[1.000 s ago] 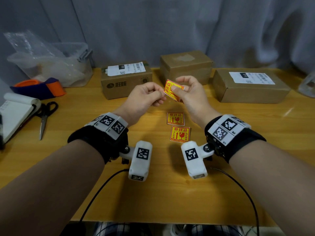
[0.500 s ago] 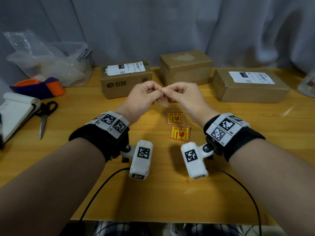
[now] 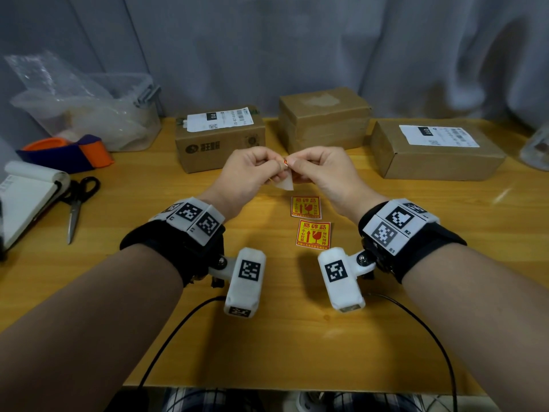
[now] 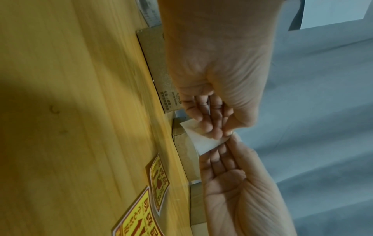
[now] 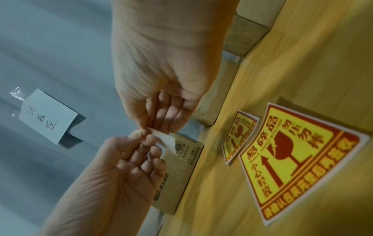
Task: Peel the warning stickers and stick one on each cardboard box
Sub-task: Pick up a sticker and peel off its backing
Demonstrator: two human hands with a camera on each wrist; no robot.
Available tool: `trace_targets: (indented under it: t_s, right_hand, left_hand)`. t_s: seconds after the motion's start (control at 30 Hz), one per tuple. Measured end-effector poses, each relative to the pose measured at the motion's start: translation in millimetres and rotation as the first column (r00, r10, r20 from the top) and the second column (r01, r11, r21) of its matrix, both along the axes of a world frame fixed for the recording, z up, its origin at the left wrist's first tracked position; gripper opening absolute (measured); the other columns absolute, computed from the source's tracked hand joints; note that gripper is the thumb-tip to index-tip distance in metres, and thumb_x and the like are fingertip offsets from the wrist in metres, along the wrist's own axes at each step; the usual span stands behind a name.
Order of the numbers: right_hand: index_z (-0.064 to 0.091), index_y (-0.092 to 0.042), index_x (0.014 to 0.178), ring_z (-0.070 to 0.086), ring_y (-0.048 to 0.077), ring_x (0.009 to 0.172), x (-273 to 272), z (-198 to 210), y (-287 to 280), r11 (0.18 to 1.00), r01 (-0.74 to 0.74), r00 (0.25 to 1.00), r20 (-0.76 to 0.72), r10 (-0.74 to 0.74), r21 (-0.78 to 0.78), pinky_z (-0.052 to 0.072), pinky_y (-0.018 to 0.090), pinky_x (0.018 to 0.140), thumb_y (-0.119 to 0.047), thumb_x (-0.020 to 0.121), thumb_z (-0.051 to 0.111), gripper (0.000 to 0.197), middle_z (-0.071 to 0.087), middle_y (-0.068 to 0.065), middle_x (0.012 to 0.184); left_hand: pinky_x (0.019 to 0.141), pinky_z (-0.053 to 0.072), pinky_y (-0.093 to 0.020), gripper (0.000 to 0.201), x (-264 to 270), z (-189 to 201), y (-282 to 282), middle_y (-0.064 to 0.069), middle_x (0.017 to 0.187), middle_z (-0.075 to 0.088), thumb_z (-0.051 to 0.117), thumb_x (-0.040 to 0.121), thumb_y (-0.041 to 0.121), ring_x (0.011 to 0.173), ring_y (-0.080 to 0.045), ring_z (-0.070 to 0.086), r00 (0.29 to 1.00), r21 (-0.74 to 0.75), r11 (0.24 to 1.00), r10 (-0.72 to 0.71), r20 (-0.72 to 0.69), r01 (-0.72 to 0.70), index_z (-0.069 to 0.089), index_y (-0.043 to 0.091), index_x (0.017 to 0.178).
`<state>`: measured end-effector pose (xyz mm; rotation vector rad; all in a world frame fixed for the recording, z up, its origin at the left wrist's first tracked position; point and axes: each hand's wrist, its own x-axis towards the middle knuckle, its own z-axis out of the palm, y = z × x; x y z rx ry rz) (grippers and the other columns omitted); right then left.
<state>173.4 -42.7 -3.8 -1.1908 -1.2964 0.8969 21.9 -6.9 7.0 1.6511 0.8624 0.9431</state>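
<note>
Two warning stickers lie flat on the wooden bench [image 3: 124, 307] nearest the person: the near sticker [image 3: 313, 238] and, just beyond it and almost touching, the far sticker [image 3: 306, 207], both yellow and red, print side up. Above and beyond them both hands meet in the air. The left hand [image 3: 249, 173] has its grip closed in a pinch on the held sticker [image 3: 285, 182], thumb against curled fingers; the right hand [image 3: 322, 171] pinches the same piece from the other side. From the head view mostly its pale backing shows, hanging below the fingertips, with a sliver of red edge between the thumbs. Whether the sticker has parted from the backing cannot be told.

Behind the hands three cardboard boxes stand in a row near the back edge: the left box [image 3: 219, 144] with a white shipping label, the middle box [image 3: 323, 120] taped and plain, the right box [image 3: 436, 150] with a label too. None carries a warning sticker on the faces that show. Off to the left lie scissors [image 3: 75, 203].
</note>
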Motion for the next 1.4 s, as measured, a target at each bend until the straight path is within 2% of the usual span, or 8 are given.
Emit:
trace_targets:
  t_s: [0.2, 0.33, 0.67, 0.8, 0.97, 1.13, 1.3, 1.4]
  right_hand:
    - [0.073, -0.014, 0.082, 0.066, 0.007, 0.071, 1.6, -1.0, -0.5, 1.0, -0.021, 1.0, -0.012, 0.021, 0.0, 0.051, 0.018, 0.066, -0.008, 0.084, 0.066, 0.01, 0.072, -0.005, 0.069]
    - [0.074, -0.016, 0.081, 0.067, 0.007, 0.074, 1.5, -0.3, 0.4, 0.999, -0.032, 0.999, -0.002, 0.032, 0.008, 0.051, 0.02, 0.068, -0.008, 0.083, 0.067, 0.01, 0.073, -0.005, 0.072]
    - [0.071, -0.012, 0.076, 0.064, 0.003, 0.062, -3.2, 1.1, -0.7, 0.998, 0.057, 0.998, -0.003, -0.057, 0.034, 0.05, 0.016, 0.06, -0.002, 0.084, 0.063, 0.015, 0.069, -0.007, 0.062]
    - [0.071, -0.011, 0.076, 0.064, 0.005, 0.061, -3.8, 0.3, -1.8, 0.998, 0.059, 0.998, -0.005, -0.059, 0.037, 0.052, 0.017, 0.06, -0.002, 0.084, 0.064, 0.014, 0.069, -0.005, 0.061]
    - [0.069, -0.008, 0.078, 0.064, 0.006, 0.06, -3.5, -0.5, -1.9, 0.997, 0.076, 0.997, -0.009, -0.076, 0.028, 0.052, 0.017, 0.06, -0.002, 0.084, 0.065, 0.009, 0.069, 0.004, 0.068]
    - [0.068, -0.003, 0.084, 0.065, 0.008, 0.064, -3.1, -0.2, -2.9, 0.998, 0.063, 0.998, 0.015, -0.063, 0.023, 0.053, 0.018, 0.063, -0.003, 0.085, 0.064, 0.005, 0.069, 0.008, 0.074]
    - [0.07, -0.006, 0.086, 0.066, 0.015, 0.072, -2.4, 0.6, -0.5, 0.998, 0.05, 0.997, 0.051, -0.052, 0.035, 0.055, 0.023, 0.069, -0.006, 0.086, 0.064, 0.005, 0.07, 0.008, 0.076]
    - [0.07, -0.006, 0.085, 0.065, 0.01, 0.069, -3.4, 0.6, 1.5, 0.996, 0.063, 0.996, 0.063, -0.067, 0.064, 0.055, 0.022, 0.068, -0.005, 0.086, 0.064, 0.006, 0.069, 0.006, 0.073]
  left_hand:
    - [0.067, 0.051, -0.018, 0.013, -1.5, -0.3, 0.8, -0.006, 0.071, 0.064, 0.057, 0.086, 0.0, 0.065, -0.009, 0.059, 1.0, 0.003, 1.0, -0.023, 0.01, 0.023, 0.064, 0.008, 0.079]
    - [0.064, 0.049, -0.015, 0.014, -0.9, 1.5, -0.4, -0.005, 0.069, 0.061, 0.055, 0.086, -0.002, 0.06, -0.004, 0.057, 0.999, 0.019, 0.999, -0.032, -0.005, 0.032, 0.06, 0.008, 0.077]
    - [0.062, 0.046, -0.013, 0.013, 2.7, 1.3, -0.7, -0.003, 0.067, 0.059, 0.057, 0.086, 0.001, 0.059, -0.003, 0.054, 1.0, 0.051, 0.999, -0.007, -0.026, 0.008, 0.059, 0.009, 0.076]
    - [0.061, 0.047, -0.012, 0.013, 2.7, 0.3, -1.3, -0.003, 0.069, 0.062, 0.056, 0.086, 0.0, 0.061, -0.002, 0.057, 0.999, 0.038, 0.999, 0.005, -0.038, -0.004, 0.06, 0.009, 0.078]
    - [0.063, 0.049, -0.013, 0.006, 2.8, 0.7, -1.9, -0.007, 0.076, 0.067, 0.058, 0.088, 0.004, 0.068, -0.008, 0.061, 1.0, -0.023, 1.0, 0.014, -0.006, -0.014, 0.063, 0.006, 0.083]
    - [0.065, 0.051, -0.014, 0.006, 3.4, 1.1, -1.8, -0.008, 0.076, 0.067, 0.06, 0.086, 0.003, 0.071, -0.012, 0.062, 0.999, 0.001, 1.0, 0.015, -0.04, -0.015, 0.063, 0.006, 0.082]
    - [0.069, 0.053, -0.019, 0.011, 4.4, 0.9, 0.3, -0.007, 0.075, 0.067, 0.06, 0.085, 0.002, 0.073, -0.016, 0.063, 0.996, 0.036, 0.999, 0.041, -0.073, -0.039, 0.062, 0.011, 0.078]
    - [0.064, 0.051, -0.016, 0.011, 7.1, 0.0, 1.8, -0.009, 0.073, 0.065, 0.059, 0.084, 0.0, 0.07, -0.017, 0.061, 0.997, 0.057, 0.997, 0.061, -0.051, -0.058, 0.059, 0.009, 0.078]
